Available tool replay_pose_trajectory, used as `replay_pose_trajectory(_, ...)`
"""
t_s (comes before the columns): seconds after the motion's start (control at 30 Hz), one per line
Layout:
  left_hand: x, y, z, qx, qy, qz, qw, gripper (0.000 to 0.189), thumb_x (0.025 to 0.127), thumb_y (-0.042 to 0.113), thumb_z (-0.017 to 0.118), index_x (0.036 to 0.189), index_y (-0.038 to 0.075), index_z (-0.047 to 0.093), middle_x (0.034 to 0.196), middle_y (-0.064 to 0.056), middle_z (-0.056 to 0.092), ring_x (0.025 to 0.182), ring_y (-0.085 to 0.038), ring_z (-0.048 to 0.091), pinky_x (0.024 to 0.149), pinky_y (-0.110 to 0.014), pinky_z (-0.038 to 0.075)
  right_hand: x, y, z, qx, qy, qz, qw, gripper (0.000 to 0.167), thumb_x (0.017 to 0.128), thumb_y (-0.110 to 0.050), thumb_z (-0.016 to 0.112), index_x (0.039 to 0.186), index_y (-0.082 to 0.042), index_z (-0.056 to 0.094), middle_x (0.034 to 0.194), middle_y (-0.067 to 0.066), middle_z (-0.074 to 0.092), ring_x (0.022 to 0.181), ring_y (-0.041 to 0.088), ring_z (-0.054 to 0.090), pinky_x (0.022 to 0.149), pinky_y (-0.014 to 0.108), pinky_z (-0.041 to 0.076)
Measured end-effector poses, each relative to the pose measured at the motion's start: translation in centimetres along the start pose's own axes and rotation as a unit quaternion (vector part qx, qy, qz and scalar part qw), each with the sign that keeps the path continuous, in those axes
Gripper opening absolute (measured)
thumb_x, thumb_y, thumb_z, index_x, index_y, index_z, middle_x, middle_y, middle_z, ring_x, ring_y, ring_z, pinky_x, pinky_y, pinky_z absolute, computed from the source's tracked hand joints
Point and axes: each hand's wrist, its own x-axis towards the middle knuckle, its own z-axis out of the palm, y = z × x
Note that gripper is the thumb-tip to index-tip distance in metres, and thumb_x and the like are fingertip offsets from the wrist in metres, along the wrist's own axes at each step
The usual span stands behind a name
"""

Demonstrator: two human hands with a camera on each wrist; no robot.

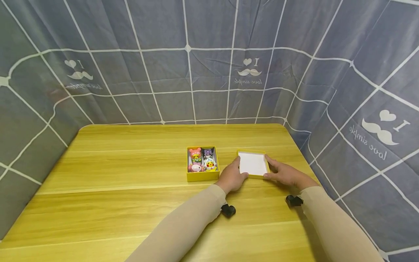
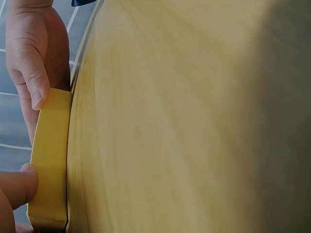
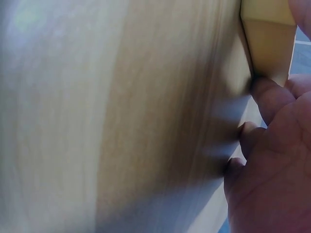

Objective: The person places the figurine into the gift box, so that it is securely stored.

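A shallow yellow box lid (image 1: 253, 163), white inside, lies on the table with its hollow side up. My left hand (image 1: 231, 177) grips its left side, the thumb against the front wall. On the opposite side my right hand (image 1: 285, 174) holds the right edge, thumb near the front corner. The left wrist view shows both thumbs at the yellow lid wall (image 2: 51, 145), low against the tabletop. Just left of my left hand stands the open yellow box (image 1: 203, 177). Inside are small figures: a pink-hooded one (image 1: 195, 154), a black-and-purple one (image 1: 208, 153), a white-and-yellow one (image 1: 210, 165) and a pink-and-white one (image 1: 195, 167).
The box and lid are on a wood-grain table (image 1: 98, 174). A grey curtain (image 1: 163, 72) with white lines hangs behind the table and along both sides. Dark wrist-camera mounts (image 1: 228, 210) stick out below my sleeves.
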Motion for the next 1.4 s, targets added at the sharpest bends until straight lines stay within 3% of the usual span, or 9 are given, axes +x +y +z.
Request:
replay_pose_trajectory(0.97,-0.33,0.17,-0.13,0.002,0.005,-0.001,1.0000,0.079,0.106,0.035,0.065,0.169,0.012,0.024,0.167,-0.009,0.043,0.153,-0.030,0.044,0.127,-0.042,0.036,0.41,0.36,0.12,0.027,-0.004,-0.001,0.9996,0.104,0.100,-0.047,0.070,0.171,-0.015,0.001,0.175,0.025,0.004,0.159,0.052,0.009,0.126,0.070,0.013)
replay_pose_trajectory(1.4,-0.04,0.00,0.05,0.009,0.006,0.003,0.9999,0.080,0.106,0.036,0.065,0.169,0.011,0.024,0.168,-0.010,0.041,0.153,-0.031,0.043,0.127,-0.043,0.035,0.51,0.33,0.29,0.017,0.004,-0.024,0.9995,0.103,0.102,-0.044,0.069,0.170,-0.007,0.001,0.174,0.028,0.002,0.159,0.053,0.007,0.126,0.070,0.012)
